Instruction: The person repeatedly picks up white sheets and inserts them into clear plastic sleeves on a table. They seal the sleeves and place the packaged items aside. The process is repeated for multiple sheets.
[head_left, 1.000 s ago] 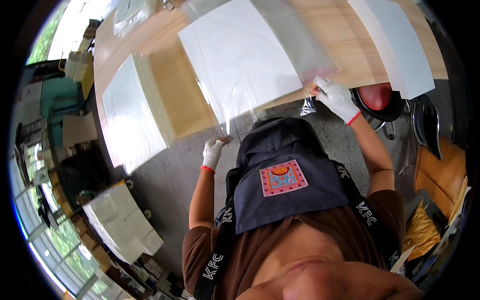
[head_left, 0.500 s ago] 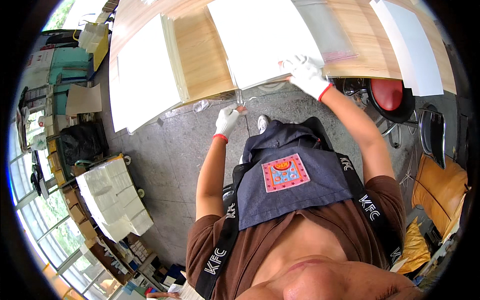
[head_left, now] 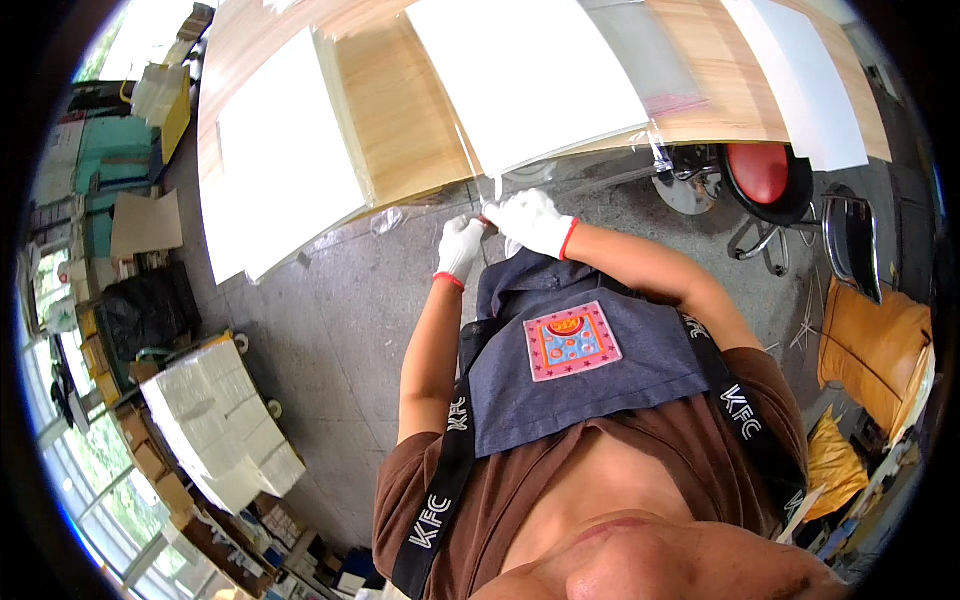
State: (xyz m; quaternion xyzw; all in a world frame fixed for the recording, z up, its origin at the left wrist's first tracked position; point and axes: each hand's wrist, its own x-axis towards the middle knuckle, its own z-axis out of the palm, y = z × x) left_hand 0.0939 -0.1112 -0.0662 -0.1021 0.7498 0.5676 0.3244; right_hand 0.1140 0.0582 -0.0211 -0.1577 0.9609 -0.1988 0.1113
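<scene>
Wooden table edge runs above bare grey floor. Left hand and right hand, white-gloved, meet just below it, fingers curled closed, pinching clear plastic sheet hanging off white board. Red stool right

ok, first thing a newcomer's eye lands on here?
Probably the two white-gloved hands, left hand and right hand, meeting at the table edge over a thin clear strip. Above them a big white sheet lies on the wooden table. A red stool stands at right.
</scene>
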